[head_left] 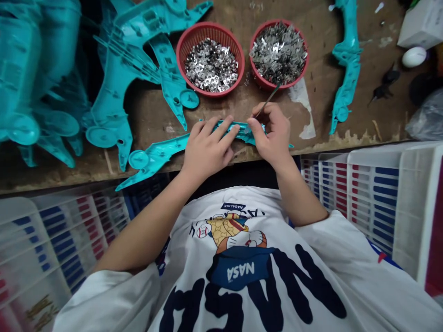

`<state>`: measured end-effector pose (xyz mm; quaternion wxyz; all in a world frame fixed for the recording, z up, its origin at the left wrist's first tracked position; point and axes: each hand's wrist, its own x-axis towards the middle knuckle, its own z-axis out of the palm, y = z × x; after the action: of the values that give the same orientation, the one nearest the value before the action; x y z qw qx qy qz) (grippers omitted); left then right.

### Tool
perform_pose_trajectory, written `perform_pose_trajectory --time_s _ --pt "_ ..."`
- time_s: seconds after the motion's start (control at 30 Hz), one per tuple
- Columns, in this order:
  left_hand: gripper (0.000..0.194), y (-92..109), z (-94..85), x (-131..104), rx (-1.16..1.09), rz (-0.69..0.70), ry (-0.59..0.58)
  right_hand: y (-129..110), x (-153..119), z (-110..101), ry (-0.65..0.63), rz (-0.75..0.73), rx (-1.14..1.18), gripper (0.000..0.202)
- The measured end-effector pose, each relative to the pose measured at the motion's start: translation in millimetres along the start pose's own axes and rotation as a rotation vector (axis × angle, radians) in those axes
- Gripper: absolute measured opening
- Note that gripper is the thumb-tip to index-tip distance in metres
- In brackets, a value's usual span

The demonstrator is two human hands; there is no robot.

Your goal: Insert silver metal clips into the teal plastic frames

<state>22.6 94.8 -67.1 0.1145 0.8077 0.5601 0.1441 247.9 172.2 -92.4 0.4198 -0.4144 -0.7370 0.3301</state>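
Observation:
A long teal plastic part (161,154) lies along the table's near edge, its left end sticking out over the edge. My left hand (210,145) rests on its middle with the fingers spread. At the part's right end, my right hand (272,131) pinches a thin, dark, rod-like tool (272,95) that slants up and to the right. Whatever is under the right fingertips is too small to make out. Beyond my hands stand two red baskets, the left one (178,55) with small shiny metal pieces, the right one (254,71) with greyish metal clips.
Teal parts (114,92) are piled on the left of the wooden table (152,108). Another teal part (349,69) lies on the right, near a white box (422,23) and a plastic bag (427,117). Plastic crates (374,161) flank my body below the table edge.

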Motion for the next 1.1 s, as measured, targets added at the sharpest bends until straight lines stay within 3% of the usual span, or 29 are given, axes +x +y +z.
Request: perform_pose_trajectory --time_s 0.17,0.27,0.4,0.57,0.7,0.77,0.8,0.87,0.93,0.97,1.03,1.1 --pt "0.062 -2 2.0 -1 -0.010 0.010 0.002 -6 -5 3 -0.051 -0.067 -0.090 0.055" --pt "0.063 -3 3.4 -2 -0.028 0.002 -0.005 -8 -7 6 -0.004 -0.082 -0.115 0.059" --pt "0.063 -4 3.8 -2 -0.026 0.008 0.009 -4 0 -16 0.087 -0.002 -0.211 0.064" --pt "0.058 -8 2.8 0 -0.009 0.030 0.049 0 15 -56 -0.119 0.045 -0.527 0.056" --pt "0.057 -10 -0.1 -3 -0.024 0.069 0.068 -18 7 -53 -0.425 -0.081 -0.641 0.062" --pt "0.060 -5 -5.9 -10 -0.029 0.151 0.148 -28 -7 -49 -0.562 -0.164 -0.632 0.067" --pt "0.061 -1 -10.2 -16 -0.015 0.211 0.225 -31 -15 -49 -0.570 -0.192 -0.622 0.064" --pt "0.058 8 -20.0 -31 0.065 0.349 0.434 -32 -32 -58 -0.443 -0.211 -0.608 0.057" --pt "0.049 12 -28.4 -44 0.122 0.479 0.605 -24 -47 -78 -0.178 -0.148 -0.632 0.058" --pt "0.047 11 -30.9 -48 0.116 0.511 0.627 -17 -51 -91 -0.029 -0.068 -0.667 0.063" --pt "0.049 3 -31.6 -50 0.071 0.515 0.548 3 -49 -123 0.214 0.171 -0.760 0.074" --pt "0.056 -11 -27.5 -46 0.039 0.462 0.400 27 -35 -153 0.308 0.422 -0.841 0.084"
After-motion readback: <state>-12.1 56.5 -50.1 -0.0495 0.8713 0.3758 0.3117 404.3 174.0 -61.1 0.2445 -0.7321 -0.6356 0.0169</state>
